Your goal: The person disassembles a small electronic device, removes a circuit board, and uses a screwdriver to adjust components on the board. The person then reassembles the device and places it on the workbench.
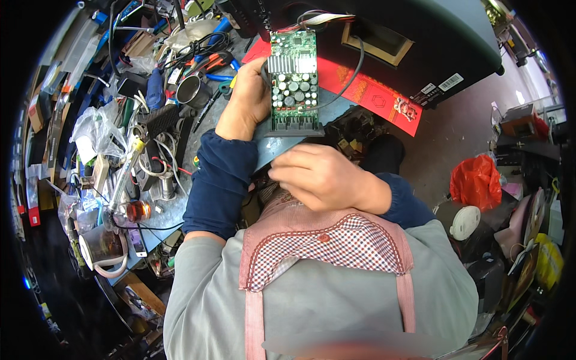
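Beside a big black cabinet (444,36), above the tabletop (273,150), the left hand (249,90) grips a circuit board (294,75).
The right hand (327,177) curls below, contents impossible to tell; the board looks stiff, light, its capacitors (299,95) fragile, best held by long edges. Tools (155,90) crowd the left; more room opens rightward.

Bright light whitens the heatsink (292,65), while the bent rim blackens.
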